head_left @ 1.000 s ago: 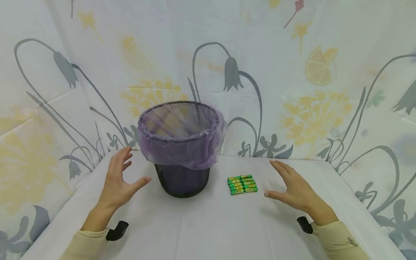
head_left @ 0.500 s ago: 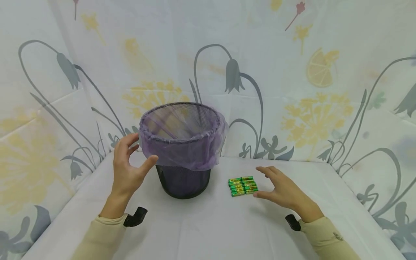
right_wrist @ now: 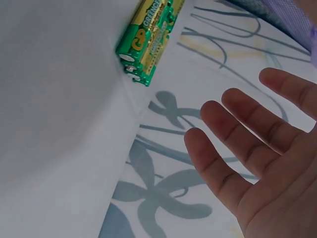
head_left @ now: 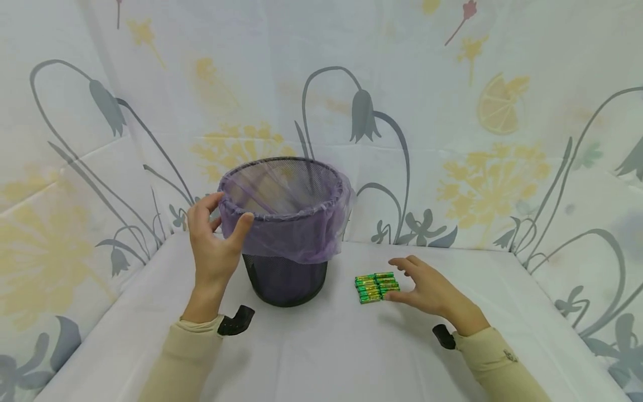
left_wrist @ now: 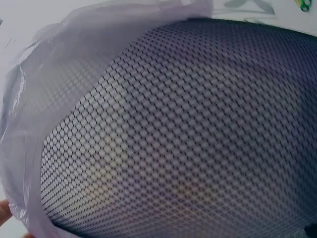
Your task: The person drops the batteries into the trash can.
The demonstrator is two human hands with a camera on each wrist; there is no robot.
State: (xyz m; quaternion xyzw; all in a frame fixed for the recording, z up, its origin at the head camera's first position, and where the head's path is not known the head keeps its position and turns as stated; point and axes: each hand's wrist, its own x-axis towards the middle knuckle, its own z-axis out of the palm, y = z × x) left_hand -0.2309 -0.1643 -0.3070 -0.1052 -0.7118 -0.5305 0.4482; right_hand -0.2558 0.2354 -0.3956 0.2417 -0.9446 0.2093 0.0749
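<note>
A black mesh wastebasket [head_left: 286,279] lined with a thin purple plastic bag [head_left: 293,240] stands upright on the table. My left hand [head_left: 213,254] is at its left side just below the rim, thumb in front and fingers spread apart. Whether they touch the bag cannot be told; in the left wrist view the mesh fills most of the picture. To the right of the basket lie several green-and-gold batteries [head_left: 370,290] in two columns. Beside them hovers my right hand [right_wrist: 257,148], fingers extended and holding nothing; in the head view its thumb overlaps their right edge.
A white cloth [head_left: 311,357] covers the table. Behind and at both sides hang pale curtains [head_left: 402,67] printed with grey and yellow flowers. The wastebasket stands near the back curtain.
My left hand has moved right and up to the wastebasket's rim. My right hand has moved left, closer to the batteries. Basket and batteries stay in place.
</note>
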